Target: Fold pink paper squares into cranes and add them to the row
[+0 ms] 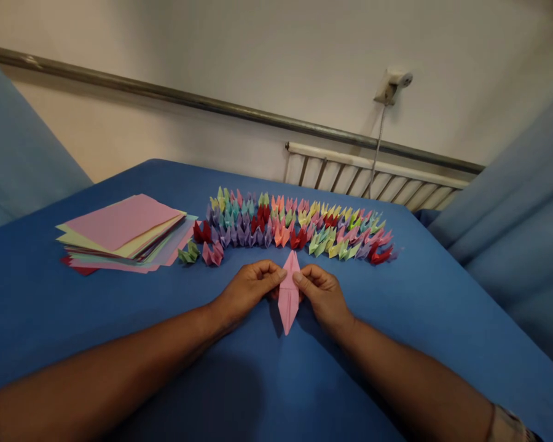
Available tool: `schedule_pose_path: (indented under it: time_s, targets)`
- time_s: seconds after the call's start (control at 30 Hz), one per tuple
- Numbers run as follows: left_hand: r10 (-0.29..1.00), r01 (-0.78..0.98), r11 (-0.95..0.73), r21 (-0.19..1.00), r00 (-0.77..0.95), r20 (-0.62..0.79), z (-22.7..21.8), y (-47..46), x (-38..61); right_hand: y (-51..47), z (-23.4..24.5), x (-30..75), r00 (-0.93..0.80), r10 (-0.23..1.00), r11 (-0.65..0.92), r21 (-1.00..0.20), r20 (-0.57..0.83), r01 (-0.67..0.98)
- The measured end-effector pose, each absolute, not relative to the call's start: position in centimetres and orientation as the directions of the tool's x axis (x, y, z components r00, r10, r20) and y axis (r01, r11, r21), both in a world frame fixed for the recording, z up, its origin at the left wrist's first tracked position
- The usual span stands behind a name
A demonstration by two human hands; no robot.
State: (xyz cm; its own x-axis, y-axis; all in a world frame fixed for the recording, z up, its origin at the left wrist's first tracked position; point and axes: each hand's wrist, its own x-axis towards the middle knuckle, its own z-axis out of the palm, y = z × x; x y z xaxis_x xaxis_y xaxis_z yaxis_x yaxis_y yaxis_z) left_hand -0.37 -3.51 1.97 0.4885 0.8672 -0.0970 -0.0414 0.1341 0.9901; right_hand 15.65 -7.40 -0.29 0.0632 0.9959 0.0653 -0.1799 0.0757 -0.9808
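A pink folded paper piece [288,294], long and pointed at both ends, lies on the blue table [120,319] in front of me. My left hand [249,285] pinches its left edge with curled fingers. My right hand [321,291] pinches its right edge the same way. Just beyond my hands stand several rows of small folded paper cranes [295,230] in many colours. A stack of coloured paper sheets [124,233] with a pink sheet on top lies to the left.
The table's far edge meets a white wall with a metal rail [166,93]. A white bed rail [373,175] and a wall fitting with a cord [391,86] sit behind. Blue curtains [520,202] hang at both sides.
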Motion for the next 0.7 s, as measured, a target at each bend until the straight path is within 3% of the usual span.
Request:
schedule_pose_path:
  time_s: [0.17,0.4,0.57,0.7]
  targets:
    - [0.87,-0.057,0.185,0.981,0.475,-0.136,2.2,-3.6,-0.2,-7.3,-0.4,15.7,0.112,0.991,0.093,-0.974,0.071,-0.206]
    - [0.904,-0.083,0.158,0.984,0.413,-0.111,1.8,-3.3,-0.2,-7.1,-0.8,15.7,0.01,0.998,0.058,-0.955,0.057,-0.29]
    - [0.928,-0.031,0.036,0.999,0.371,-0.022,1.3,-3.0,-0.3,-7.4,-0.8,15.2,0.083,0.988,0.141,-0.975,0.129,-0.173]
    - [0.921,0.083,-0.106,0.991,0.385,0.066,1.5,-3.2,-0.2,-7.9,-1.0,15.0,0.133,0.955,0.255,-0.964,0.264,0.08]
